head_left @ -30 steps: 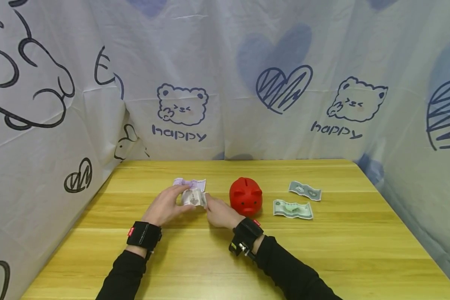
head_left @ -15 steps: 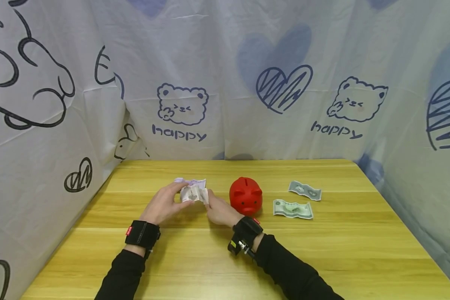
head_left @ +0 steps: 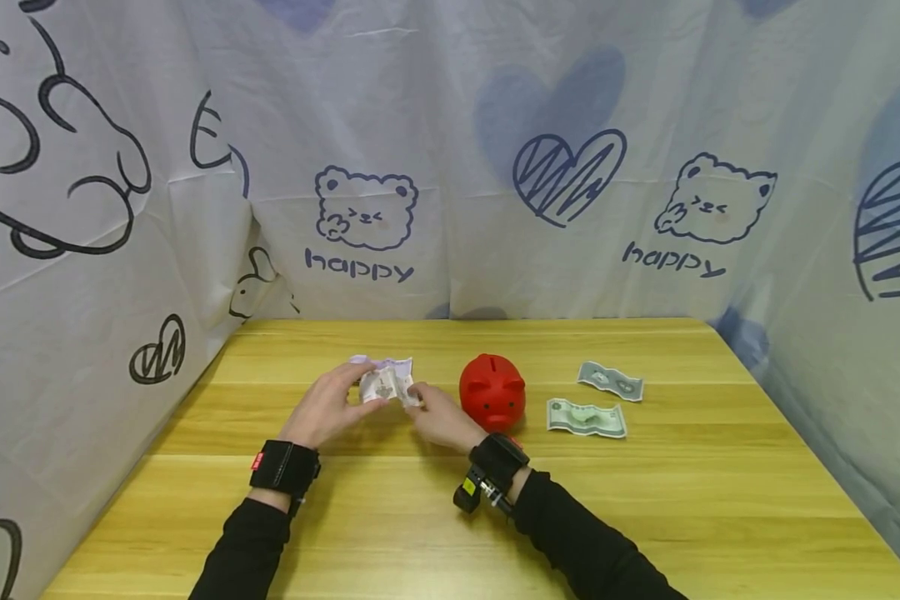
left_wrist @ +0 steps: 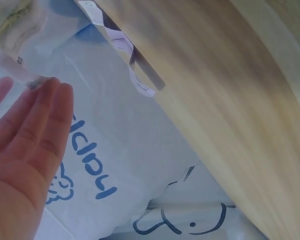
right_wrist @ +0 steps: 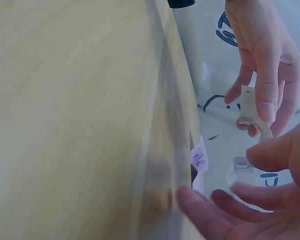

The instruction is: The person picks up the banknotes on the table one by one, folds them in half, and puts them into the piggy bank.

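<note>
A pale banknote [head_left: 379,385] with a folded right part is up between both hands, over the table. My left hand [head_left: 324,410] grips its left side, thumb in front and fingers behind, as the right wrist view shows of the left hand [right_wrist: 272,55]. At the note's right end my right hand [head_left: 444,418] pinches the paper between thumb and forefinger; its other fingers are loosely bent in the right wrist view. Behind the held note lies a purple banknote [head_left: 399,366], partly hidden by it, and wavy in the left wrist view, where this purple banknote [left_wrist: 121,42] rests on the wood.
A red piggy bank [head_left: 492,398] with a slot on top stands just right of my right hand. Farther right lie a green banknote [head_left: 587,419] and a grey banknote [head_left: 610,381]. White printed cloth [head_left: 465,250] hangs behind and beside the wooden table [head_left: 390,533].
The right part of the held banknote has been bent and turned by my right fingers, which shifted slightly. My left hand moved a little up and left, then stayed. The piggy bank and other notes stay put.
</note>
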`<action>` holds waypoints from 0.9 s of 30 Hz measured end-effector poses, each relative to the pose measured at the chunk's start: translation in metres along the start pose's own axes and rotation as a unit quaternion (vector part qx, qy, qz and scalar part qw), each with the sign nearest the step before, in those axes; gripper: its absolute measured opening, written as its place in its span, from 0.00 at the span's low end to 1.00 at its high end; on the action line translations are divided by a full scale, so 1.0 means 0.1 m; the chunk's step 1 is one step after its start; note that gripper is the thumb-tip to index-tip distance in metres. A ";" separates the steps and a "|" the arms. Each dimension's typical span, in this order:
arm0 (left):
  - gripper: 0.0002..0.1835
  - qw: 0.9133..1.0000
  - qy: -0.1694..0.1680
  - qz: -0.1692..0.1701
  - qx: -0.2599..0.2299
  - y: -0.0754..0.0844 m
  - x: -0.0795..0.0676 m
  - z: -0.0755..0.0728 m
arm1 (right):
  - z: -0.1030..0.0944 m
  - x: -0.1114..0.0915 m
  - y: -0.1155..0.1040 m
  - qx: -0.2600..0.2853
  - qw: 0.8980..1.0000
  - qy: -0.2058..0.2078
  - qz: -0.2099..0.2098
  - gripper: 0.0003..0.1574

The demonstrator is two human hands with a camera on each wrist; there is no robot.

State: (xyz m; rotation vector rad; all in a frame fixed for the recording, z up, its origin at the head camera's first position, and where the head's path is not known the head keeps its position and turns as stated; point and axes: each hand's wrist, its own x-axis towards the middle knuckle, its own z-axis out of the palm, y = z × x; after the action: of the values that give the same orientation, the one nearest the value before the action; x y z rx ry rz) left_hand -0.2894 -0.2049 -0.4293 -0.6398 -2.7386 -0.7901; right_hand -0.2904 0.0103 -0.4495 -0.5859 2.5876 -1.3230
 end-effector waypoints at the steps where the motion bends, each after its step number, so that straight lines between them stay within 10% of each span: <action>1: 0.32 1.000 -0.001 -0.001 0.001 0.00 0.00 0.00 | 0.00 0.00 0.00 0.011 1.000 0.004 0.006 0.28; 27: 0.44 0.998 -0.046 0.005 -0.036 0.02 0.01 0.06 | 0.09 -0.07 -0.02 0.031 0.980 0.170 -0.097 0.18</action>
State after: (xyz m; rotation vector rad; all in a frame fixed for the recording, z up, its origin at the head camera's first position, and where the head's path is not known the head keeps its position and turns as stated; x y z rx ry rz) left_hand -0.2896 -0.1999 -0.4331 -0.7219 -2.7960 -0.8829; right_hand -0.2806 0.0060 -0.4533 -0.6681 2.7991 -1.6929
